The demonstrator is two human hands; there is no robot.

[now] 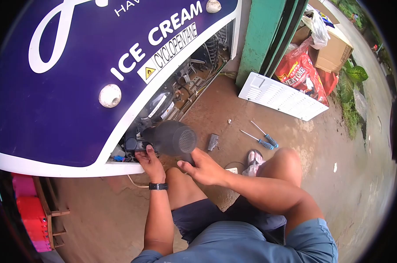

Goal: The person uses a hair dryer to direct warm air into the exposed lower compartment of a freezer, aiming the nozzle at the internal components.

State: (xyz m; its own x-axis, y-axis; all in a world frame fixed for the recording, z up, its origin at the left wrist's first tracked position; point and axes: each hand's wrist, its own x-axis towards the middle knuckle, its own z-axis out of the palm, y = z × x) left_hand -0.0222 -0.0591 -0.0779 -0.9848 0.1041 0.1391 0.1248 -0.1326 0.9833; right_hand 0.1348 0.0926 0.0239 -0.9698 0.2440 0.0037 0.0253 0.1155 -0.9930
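My right hand is closed around the handle of a dark grey hair dryer. The dryer's round rear grille faces toward me, and its nozzle points into the open lower compartment of an ice cream freezer. At the compartment's near corner, the fingers and thumb of my left hand grip a black box-shaped part. My left fingertips are partly hidden beneath that part. Behind the dryer sits a rounded black compressor with a white label.
Two blue-handled screwdrivers and a small dark grey block lie on the floor. A white vented panel leans by the green post. Beyond are a red bag and a cardboard box. Red crates stand lower left.
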